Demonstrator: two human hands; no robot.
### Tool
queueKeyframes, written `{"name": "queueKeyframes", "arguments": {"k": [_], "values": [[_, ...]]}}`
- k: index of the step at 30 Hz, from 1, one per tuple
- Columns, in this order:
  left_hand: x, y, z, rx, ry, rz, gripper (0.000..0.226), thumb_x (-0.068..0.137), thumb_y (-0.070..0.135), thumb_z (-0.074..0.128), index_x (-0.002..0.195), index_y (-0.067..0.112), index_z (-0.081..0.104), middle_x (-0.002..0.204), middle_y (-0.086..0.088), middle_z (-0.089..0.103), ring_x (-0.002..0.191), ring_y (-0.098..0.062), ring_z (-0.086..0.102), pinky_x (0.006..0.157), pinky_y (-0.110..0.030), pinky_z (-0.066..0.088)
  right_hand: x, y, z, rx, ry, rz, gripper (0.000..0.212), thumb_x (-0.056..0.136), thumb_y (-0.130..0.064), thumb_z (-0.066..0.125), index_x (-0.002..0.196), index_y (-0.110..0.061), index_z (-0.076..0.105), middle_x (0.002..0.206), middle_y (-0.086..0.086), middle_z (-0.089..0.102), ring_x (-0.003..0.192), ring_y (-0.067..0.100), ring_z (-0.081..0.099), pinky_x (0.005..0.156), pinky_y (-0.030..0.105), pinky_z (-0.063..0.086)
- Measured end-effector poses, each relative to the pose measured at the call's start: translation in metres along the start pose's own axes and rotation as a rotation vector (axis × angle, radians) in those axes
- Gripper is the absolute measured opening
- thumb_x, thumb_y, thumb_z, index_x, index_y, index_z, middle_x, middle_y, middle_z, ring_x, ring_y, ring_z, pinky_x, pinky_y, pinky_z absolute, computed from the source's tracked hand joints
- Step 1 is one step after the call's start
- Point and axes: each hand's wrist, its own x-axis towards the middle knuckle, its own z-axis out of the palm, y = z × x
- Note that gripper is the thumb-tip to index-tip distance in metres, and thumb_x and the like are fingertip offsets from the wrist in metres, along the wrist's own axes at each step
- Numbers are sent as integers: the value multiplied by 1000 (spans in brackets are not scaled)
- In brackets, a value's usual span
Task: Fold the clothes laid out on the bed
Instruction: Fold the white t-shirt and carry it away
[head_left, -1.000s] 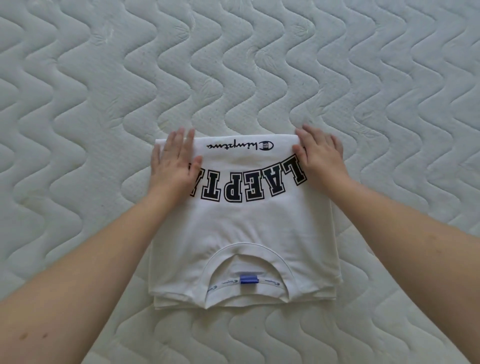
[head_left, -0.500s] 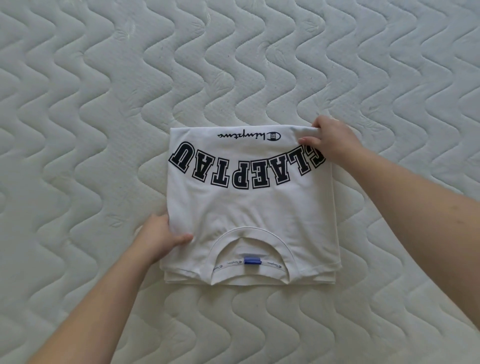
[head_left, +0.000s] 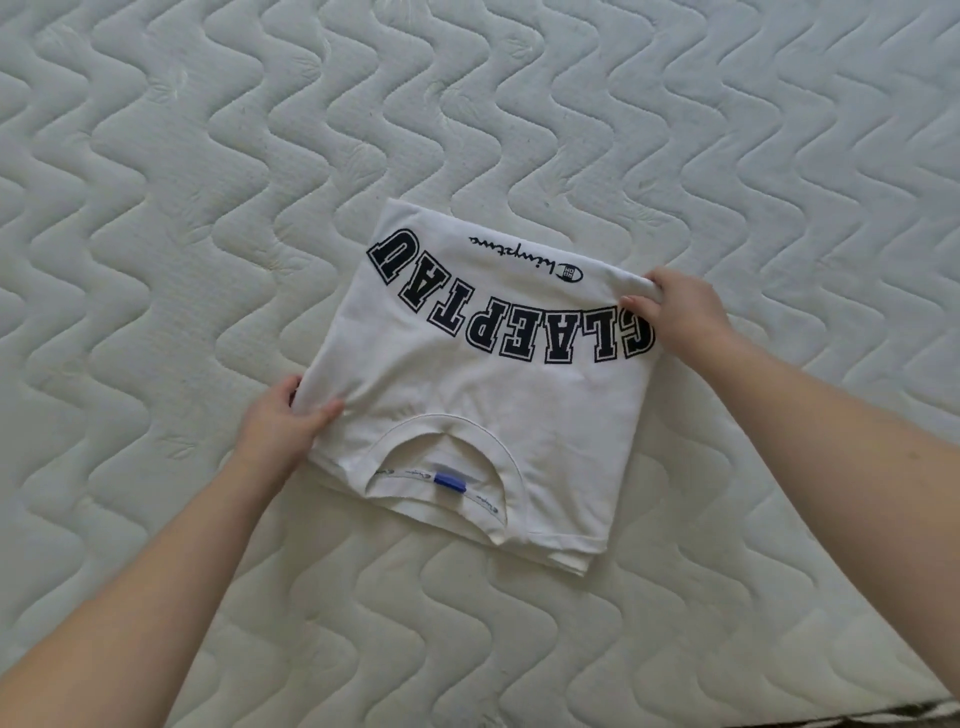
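- The folded white T-shirt (head_left: 483, 384) lies on the quilted mattress (head_left: 156, 208), skewed, its collar (head_left: 441, 467) toward you; black block letters (head_left: 509, 312) arc across its far half, upside down to you
- Your left hand (head_left: 283, 421) grips the T-shirt's left edge beside the collar; thumb on top of the cloth, fingers tucked beneath
- Your right hand (head_left: 675, 312) pinches the T-shirt's far right corner, at the end of the lettering; the cloth bunches between thumb and fingers
- A blue tag (head_left: 451, 481) sits inside the collar; folded layers show beneath the T-shirt's near edge
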Motion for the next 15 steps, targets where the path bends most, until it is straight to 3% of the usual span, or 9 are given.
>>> {"name": "queueKeyframes", "arguments": {"k": [3, 7, 10, 15], "values": [[20, 31, 12, 196, -2, 141, 27, 85, 29, 74, 109, 19, 65, 96, -1, 69, 90, -24, 64, 75, -36, 48, -32, 37, -8, 47, 29, 100, 32, 92, -38, 64, 106, -10, 65, 106, 15, 67, 102, 33, 59, 75, 34, 38], [43, 79, 47, 333, -72, 314, 30, 90, 21, 66, 120, 18, 62, 107, -6, 68, 102, -29, 61, 79, -33, 42, -89, 90, -12, 99, 40, 261, 32, 92, -40, 64, 102, -9, 66, 101, 14, 68, 99, 34, 60, 69, 32, 34], [48, 111, 78, 481, -127, 434, 31, 93, 20, 61, 123, 17, 59, 110, -11, 66, 104, -33, 60, 76, -33, 37, -138, 118, -11, 148, 38, 349, 22, 92, -36, 64, 83, -16, 62, 82, 6, 62, 92, 33, 61, 59, 33, 27], [49, 152, 122, 648, -207, 604, 29, 94, 23, 58, 123, 22, 57, 110, -14, 65, 102, -36, 59, 81, -41, 45, -205, 155, 11, 256, 26, 532, 32, 88, -41, 68, 99, -11, 70, 96, 11, 71, 92, 31, 63, 67, 31, 35]]}}
